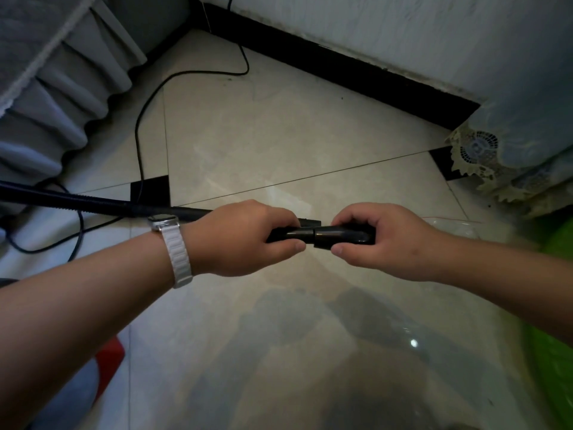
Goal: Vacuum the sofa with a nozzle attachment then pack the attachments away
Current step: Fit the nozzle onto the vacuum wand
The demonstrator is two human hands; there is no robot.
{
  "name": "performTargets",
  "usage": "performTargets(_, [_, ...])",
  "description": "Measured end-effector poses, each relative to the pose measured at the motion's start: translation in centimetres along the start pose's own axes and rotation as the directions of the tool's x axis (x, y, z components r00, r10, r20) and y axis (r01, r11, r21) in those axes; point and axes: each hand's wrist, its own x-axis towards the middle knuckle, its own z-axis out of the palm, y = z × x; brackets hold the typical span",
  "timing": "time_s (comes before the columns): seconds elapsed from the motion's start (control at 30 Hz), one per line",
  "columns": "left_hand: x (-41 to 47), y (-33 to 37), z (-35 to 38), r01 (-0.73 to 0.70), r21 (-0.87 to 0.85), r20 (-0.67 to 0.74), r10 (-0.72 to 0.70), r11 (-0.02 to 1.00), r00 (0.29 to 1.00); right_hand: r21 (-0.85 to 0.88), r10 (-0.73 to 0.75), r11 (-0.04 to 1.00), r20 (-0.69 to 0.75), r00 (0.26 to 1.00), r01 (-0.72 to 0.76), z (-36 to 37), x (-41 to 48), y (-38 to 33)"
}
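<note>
Reaching in from lower left and lower right with bare forearms, wrists roughly level. Gripping hose end (283,236) in left hand (242,238), nozzle (338,235) in right hand (383,243); fingers curled over top, thumbs underneath, thumb tips close but apart.

The left hand (245,237) grips the black tube (288,235); the right hand (378,240) grips the black nozzle (338,235); the two pieces meet between the hands; the hose (77,203) runs off left over the floor (279,135).
</note>
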Motion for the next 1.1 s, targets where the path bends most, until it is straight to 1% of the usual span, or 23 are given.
performTargets(0.03, [0.0,0.0,0.0,0.015,-0.04,-0.012,-0.015,0.999,1.0,0.008,-0.001,1.0,-0.005,1.0,0.001,0.0,0.0,0.0])
performTargets(0.1, [0.0,0.0,0.0,0.05,-0.173,-0.047,-0.059,0.984,0.997,0.03,0.002,1.0,-0.018,1.0,-0.001,-0.1,0.1,0.0])
performTargets(0.17, [0.1,-0.2,-0.1,0.076,-0.308,-0.095,-0.11,0.948,0.989,0.038,0.003,0.999,-0.026,1.0,-0.002,-0.2,0.1,0.0])
performTargets(0.23, [0.1,-0.2,-0.3,0.087,-0.4,-0.151,-0.159,0.912,0.976,0.042,0.003,0.999,-0.027,1.0,-0.002,-0.2,0.0,0.0])
performTargets(0.37, [0.0,0.0,-0.6,0.085,-0.441,-0.275,-0.224,0.894,0.935,0.042,0.021,0.999,-0.021,1.0,-0.02,-0.2,-0.1,0.3])
performTargets(0.5, [-0.4,-0.1,-0.9,0.072,-0.558,-0.265,-0.26,0.827,0.929,0.04,0.034,0.999,-0.026,0.999,-0.033,-0.3,-0.1,0.6])
performTargets(0.57, [-0.5,-0.2,-0.9,0.076,-0.566,-0.263,-0.267,0.821,0.927,0.041,0.038,0.998,-0.029,0.999,-0.037,-0.3,-0.2,0.8])
performTargets(0.7, [-0.5,-0.4,-0.6,0.12,-0.53,-0.249,-0.29,0.839,0.924,0.012,0.048,0.999,-0.033,0.998,-0.048,-0.4,-0.1,1.1])
performTargets(0.83, [-0.6,-0.8,-0.4,0.143,-0.519,-0.227,-0.297,0.843,0.928,-0.044,0.083,0.995,-0.096,0.992,-0.088,-0.8,0.0,1.9])
performTargets(0.93, [-0.7,-0.9,-0.4,0.151,-0.517,-0.189,-0.284,0.843,0.94,-0.04,0.099,0.994,-0.121,0.988,-0.105,-1.4,-0.1,2.4])
performTargets(1.1, [-0.9,-0.5,-0.2,0.171,-0.555,-0.142,-0.296,0.814,0.945,-0.028,0.073,0.997,-0.113,0.991,-0.077,-1.9,-0.3,2.4])
